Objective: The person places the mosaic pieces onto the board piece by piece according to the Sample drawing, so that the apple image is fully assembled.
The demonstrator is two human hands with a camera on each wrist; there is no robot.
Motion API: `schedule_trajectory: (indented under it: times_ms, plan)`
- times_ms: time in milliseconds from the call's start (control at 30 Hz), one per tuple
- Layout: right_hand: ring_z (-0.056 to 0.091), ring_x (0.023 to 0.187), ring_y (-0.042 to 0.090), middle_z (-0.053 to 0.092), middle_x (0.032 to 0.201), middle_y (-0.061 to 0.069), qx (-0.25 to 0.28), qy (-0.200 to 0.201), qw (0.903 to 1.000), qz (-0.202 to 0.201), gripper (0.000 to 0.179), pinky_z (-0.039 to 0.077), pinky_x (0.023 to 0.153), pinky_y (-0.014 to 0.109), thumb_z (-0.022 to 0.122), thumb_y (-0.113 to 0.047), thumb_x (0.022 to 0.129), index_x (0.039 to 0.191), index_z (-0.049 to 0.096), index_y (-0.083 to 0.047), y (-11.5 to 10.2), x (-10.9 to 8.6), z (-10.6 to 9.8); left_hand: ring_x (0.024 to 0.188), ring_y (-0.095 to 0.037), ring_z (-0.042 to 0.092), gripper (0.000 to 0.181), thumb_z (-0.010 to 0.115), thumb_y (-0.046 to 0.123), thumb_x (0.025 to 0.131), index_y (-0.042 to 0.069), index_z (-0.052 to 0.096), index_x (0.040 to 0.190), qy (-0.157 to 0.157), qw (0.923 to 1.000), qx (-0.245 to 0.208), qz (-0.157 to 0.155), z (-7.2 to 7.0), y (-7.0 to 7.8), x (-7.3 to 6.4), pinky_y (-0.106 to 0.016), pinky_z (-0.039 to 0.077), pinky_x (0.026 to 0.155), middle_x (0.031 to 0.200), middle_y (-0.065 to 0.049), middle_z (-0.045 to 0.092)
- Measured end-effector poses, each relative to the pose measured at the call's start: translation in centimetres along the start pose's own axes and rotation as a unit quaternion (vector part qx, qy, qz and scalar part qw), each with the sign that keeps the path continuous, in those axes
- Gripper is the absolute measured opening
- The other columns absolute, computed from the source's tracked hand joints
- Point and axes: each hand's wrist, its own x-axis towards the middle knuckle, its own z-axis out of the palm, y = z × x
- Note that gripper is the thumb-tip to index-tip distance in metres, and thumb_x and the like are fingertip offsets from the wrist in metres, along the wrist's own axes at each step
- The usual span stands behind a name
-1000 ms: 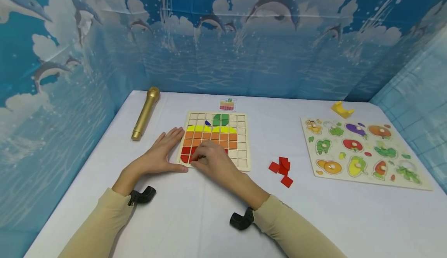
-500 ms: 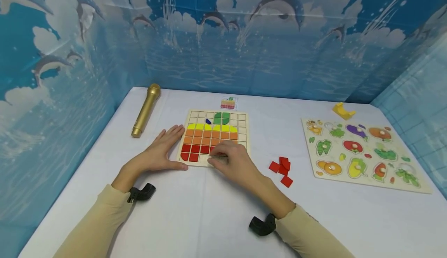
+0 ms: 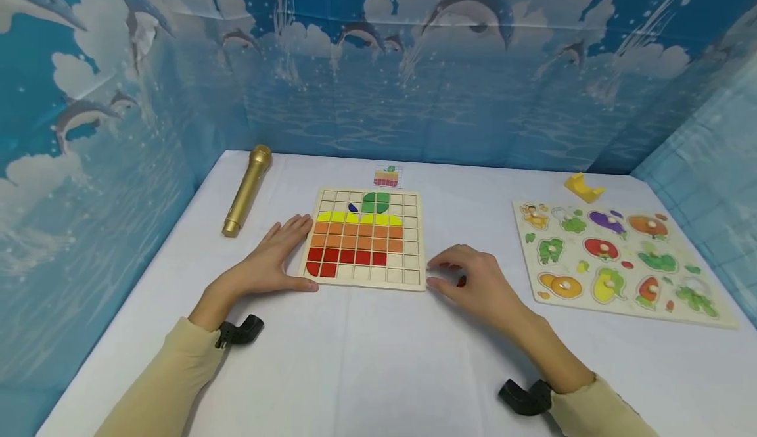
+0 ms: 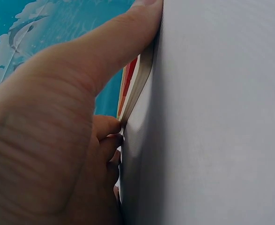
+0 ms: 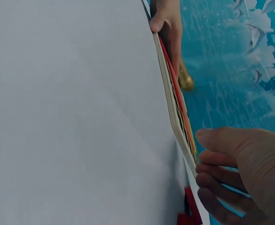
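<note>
My left hand (image 3: pixel 269 263) lies along the left side of a square wooden grid board (image 3: pixel 414 273), thumb at its near corner and fingers straight against its edge. Red tiles (image 3: pixel 347 256) fill most of one row, with two more red pieces below at the left. Orange tiles (image 3: pixel 350 229), yellow pieces (image 3: pixel 355 216) and green leaf pieces (image 3: pixel 375 202) lie above them, beside a small dark blue piece (image 3: pixel 353 207). Just right of the board, my right hand (image 3: pixel 479 286) hovers with fingers loosely bent and nothing between them. Loose red tiles (image 5: pixel 189 211) lie under it, mostly hidden in the head view.
A small picture card (image 3: pixel 387 176) lies behind the board. To the left is a gold microphone (image 3: pixel 247 190). A vegetable peg puzzle (image 3: pixel 627 307) occupies the right side, a yellow curved piece (image 3: pixel 584 188) behind it. A dolphin-print cloth (image 3: pixel 378 108) surrounds the white table.
My right hand has left the second red piece in the bottom row and moved right, off the board and over the loose red tiles. My left hand has stayed put.
</note>
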Motion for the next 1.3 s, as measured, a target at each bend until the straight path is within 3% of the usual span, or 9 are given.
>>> schedule_trajectory:
  times_ms: [167, 300, 433, 900, 1100, 1300]
  plan:
    - [0.065, 0.096, 0.015, 0.076, 0.111, -0.003, -0.04, -0.006, 0.9992, 0.003, 0.032, 0.062, 0.079, 0.034, 0.091, -0.02, 0.084, 0.114, 0.08, -0.02, 2.3, -1.2, -2.4, 0.166, -0.031, 0.005, 0.13, 0.09, 0.059, 0.075, 0.007, 0.018, 0.169, 0.008, 1.0, 0.002, 0.004, -0.3, 0.0, 0.1, -0.056, -0.001, 0.134, 0.178, -0.012, 0.014]
    - [0.064, 0.1, 0.016, 0.075, 0.113, -0.004, -0.059, -0.033, 0.9977, -0.003, 0.032, 0.063, 0.081, 0.034, 0.092, -0.024, 0.083, 0.113, 0.08, -0.022, 3.4, -1.5, -3.2, 0.166, -0.032, 0.005, 0.131, 0.09, 0.059, 0.075, 0.006, 0.017, 0.169, 0.007, 1.0, 0.001, 0.0, 0.0, -0.2, -0.1, -0.057, 0.0, 0.134, 0.178, -0.012, 0.014]
    - [0.064, 0.101, 0.016, 0.074, 0.113, -0.004, -0.059, -0.05, 0.997, -0.009, 0.031, 0.063, 0.08, 0.03, 0.093, -0.026, 0.082, 0.109, 0.08, -0.024, 4.0, -1.8, -3.2, 0.166, -0.032, 0.006, 0.131, 0.09, 0.061, 0.075, 0.006, 0.017, 0.169, 0.007, 1.0, 0.001, -0.002, 0.3, -0.2, -0.3, -0.057, 0.001, 0.134, 0.178, -0.012, 0.015]
    - [0.064, 0.095, 0.012, 0.075, 0.108, -0.008, -0.047, -0.013, 0.9985, -0.025, 0.028, 0.062, 0.08, 0.03, 0.089, -0.012, 0.085, 0.109, 0.08, -0.024, 4.3, -2.1, -3.0, 0.166, -0.031, 0.005, 0.13, 0.089, 0.063, 0.075, 0.008, 0.018, 0.169, 0.008, 0.9999, 0.007, 0.002, 0.1, 0.0, 0.1, -0.056, 0.0, 0.135, 0.178, -0.011, 0.015]
    - [0.061, 0.087, 0.01, 0.075, 0.104, -0.011, -0.033, -0.011, 0.999, -0.028, 0.027, 0.057, 0.072, 0.024, 0.089, -0.013, 0.084, 0.108, 0.08, -0.023, 4.3, -2.1, -2.5, 0.166, -0.032, 0.006, 0.13, 0.089, 0.062, 0.074, 0.007, 0.019, 0.169, 0.005, 1.0, 0.002, 0.0, 0.2, -0.1, -0.1, -0.057, 0.001, 0.134, 0.177, -0.012, 0.016]
    - [0.063, 0.09, 0.01, 0.074, 0.105, -0.014, -0.023, -0.017, 0.9991, -0.031, 0.026, 0.057, 0.075, 0.027, 0.089, -0.016, 0.086, 0.108, 0.08, -0.025, 3.6, -1.2, -2.1, 0.166, -0.032, 0.006, 0.13, 0.088, 0.063, 0.074, 0.007, 0.02, 0.169, 0.008, 1.0, 0.005, 0.001, 0.3, -0.3, -0.3, -0.057, 0.0, 0.134, 0.177, -0.012, 0.016]
